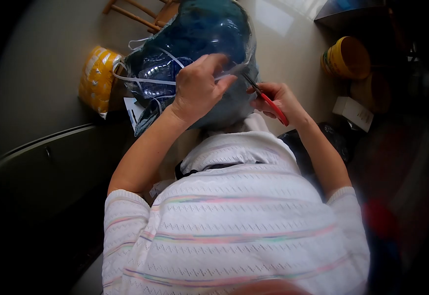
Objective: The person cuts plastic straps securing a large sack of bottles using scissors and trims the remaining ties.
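My right hand [278, 101] is closed round a pair of scissors with red handles [274, 107]. The dark blades point up and left, at a thin whitish, see-through piece [231, 72] beside my left hand. My left hand [202, 84] has its thumb and fingers bent towards this piece; what they grip is too blurred to make out. Under both hands lies a large blue-green bag [199, 29] with clear plastic in it. White straps [145, 80] loop out of its left side, near my left wrist.
A yellow and white package [98, 81] stands on the floor at the left. Wooden stool legs [135, 14] show at the top. At the right are a yellow bucket [349, 58], a white box [353, 113] and a black plastic bag [333, 140].
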Available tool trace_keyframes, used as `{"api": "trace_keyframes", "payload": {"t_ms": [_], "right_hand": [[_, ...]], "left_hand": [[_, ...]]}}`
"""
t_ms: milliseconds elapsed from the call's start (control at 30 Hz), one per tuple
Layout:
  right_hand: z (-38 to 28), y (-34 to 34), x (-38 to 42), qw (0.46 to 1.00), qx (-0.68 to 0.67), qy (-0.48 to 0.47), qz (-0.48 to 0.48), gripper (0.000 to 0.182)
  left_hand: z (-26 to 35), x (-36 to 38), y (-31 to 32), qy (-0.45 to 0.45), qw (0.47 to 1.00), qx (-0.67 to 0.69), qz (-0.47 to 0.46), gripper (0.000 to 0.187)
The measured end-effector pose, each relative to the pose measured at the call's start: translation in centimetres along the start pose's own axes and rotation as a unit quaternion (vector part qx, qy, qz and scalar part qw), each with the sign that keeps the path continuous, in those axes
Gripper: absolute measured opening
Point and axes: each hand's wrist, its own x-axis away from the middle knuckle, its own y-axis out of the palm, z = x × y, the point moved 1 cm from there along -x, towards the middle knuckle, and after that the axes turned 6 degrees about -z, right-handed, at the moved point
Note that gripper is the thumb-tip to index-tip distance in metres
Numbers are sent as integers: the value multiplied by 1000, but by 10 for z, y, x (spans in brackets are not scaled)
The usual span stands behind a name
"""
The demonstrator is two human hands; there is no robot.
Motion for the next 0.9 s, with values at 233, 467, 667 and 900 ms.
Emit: {"api": "trace_keyframes", "payload": {"t_ms": [233, 467, 667, 900], "right_hand": [[2, 3, 4, 999, 9, 19, 28, 25], [-11, 11, 5, 995, 44, 77, 44, 24], [-5, -13, 50, 983, -103, 85, 125, 28], [-28, 31, -17, 967, -144, -42, 208, 34]], "left_hand": [[1, 8, 25, 74, 997, -22, 21, 15], [-8, 12, 30, 86, 996, 8, 33, 17], [-9, 14, 31, 89, 996, 4, 30, 20], [-11, 16, 31, 100, 995, 18, 0, 23]]}}
